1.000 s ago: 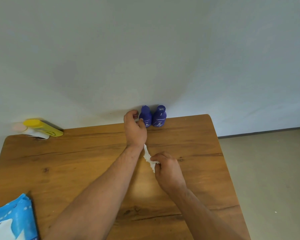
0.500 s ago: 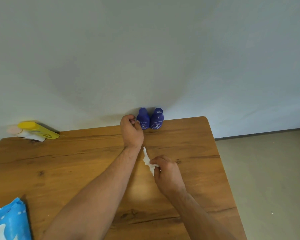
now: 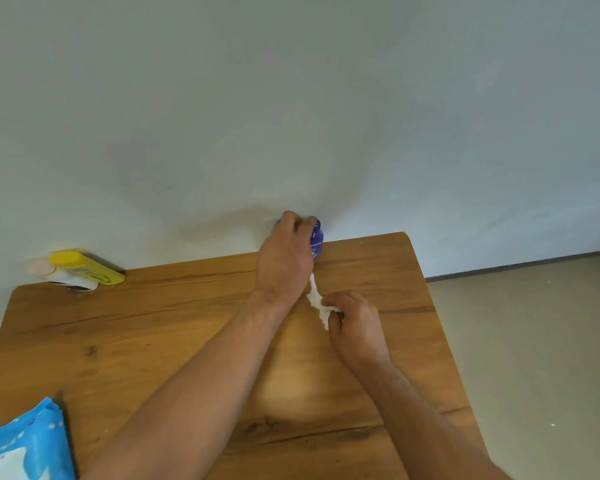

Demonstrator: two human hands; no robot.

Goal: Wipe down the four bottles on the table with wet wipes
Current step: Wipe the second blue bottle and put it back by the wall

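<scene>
Reaching to the far edge of the counter (image 3: 153, 341), your left hand (image 3: 286, 252) lies over the blue bottle (image 3: 316, 237), which stands against the wall. Your fingers are curled over its top. That reads as a grip, though the back of your hand hides the contact itself. A sliver of blue also shows at the left of your fingers, so a second bottle may stand just beside the first; I cannot tell. Your right hand (image 3: 355, 323) waits nearer to you, pinching a crumpled white wipe (image 3: 314, 296) whose loose tail trails up toward your left wrist. This split makes sense: one hand fetches and steadies, and the other holds the damp cloth ready, clear of the wood.

A yellow bottle (image 3: 87, 268) and a white bottle with a pink cap (image 3: 63, 275) lie on their sides, touching, at the far left corner, well apart from your hands. The blue pack of wipes (image 3: 25, 445) sits at the near left edge. Judging by this, you are picking up a bottle and have not yet begun to wipe it. Bring it toward the wipe before you rub; the wall leaves little room.
</scene>
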